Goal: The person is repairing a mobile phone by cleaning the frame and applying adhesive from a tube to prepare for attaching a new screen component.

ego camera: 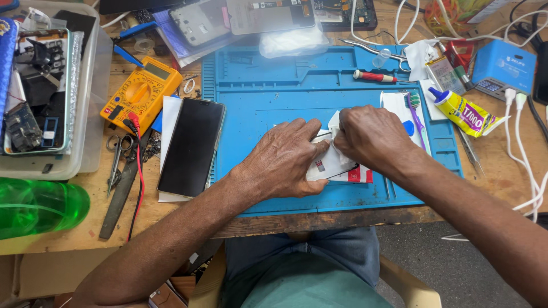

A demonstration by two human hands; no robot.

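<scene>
**A:** What do you see from the head camera?

**B:** I see my left hand (283,161) lying flat, fingers bent down, pressing on a small white packet (326,165) with a bit of red on it. My right hand (371,138) is curled shut and pinches the packet's top edge. The packet sits in the middle of the blue work mat (268,85), near the front of the table.

**A:** How do I do this bit well?

**B:** I think I should hold the packet still with the left hand and pull slowly with the right, so it does not rip too far or spill.

**A:** Anything close by to watch?

**B:** A black phone (192,147) lies just left of my left hand. A toothbrush (416,114) lies just right of my right hand, and a yellow glue tube (465,112) is farther right. I would keep my elbows in.
</scene>
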